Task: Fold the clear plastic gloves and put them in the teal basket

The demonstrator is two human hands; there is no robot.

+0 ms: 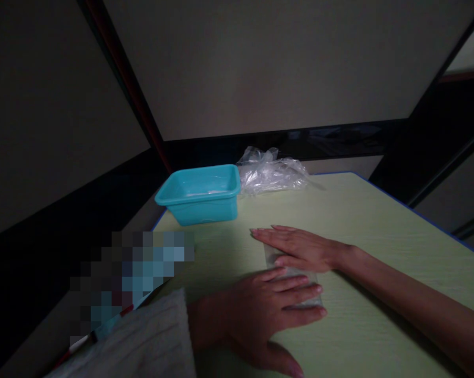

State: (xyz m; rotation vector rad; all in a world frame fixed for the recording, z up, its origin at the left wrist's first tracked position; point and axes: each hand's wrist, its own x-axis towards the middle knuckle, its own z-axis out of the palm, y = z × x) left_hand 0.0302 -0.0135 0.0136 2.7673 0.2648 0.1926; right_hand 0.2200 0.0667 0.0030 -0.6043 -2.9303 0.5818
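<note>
A thin, see-through grey plastic sheet or small bag (pixel 300 272) lies flat on the pale green table, partly covered by both hands. My left hand (pixel 258 310) comes in from the left out of a white ribbed sleeve, palm down, with its spread fingers resting over the lower part of the plastic. From the other side reaches my right hand (pixel 302 248), bare to the forearm. It lies flat across the plastic's upper edge, fingers stretched out to the left. Neither hand grips anything. What lies under the palms is hidden.
A turquoise plastic basin (pixel 209 210) stands at the table's back left. Beside it sits a crumpled clear plastic bag (pixel 272 176) against the wall. The table (pixel 363 220) has a blue edge. A blurred-out patch (pixel 142 273) covers something at the left edge.
</note>
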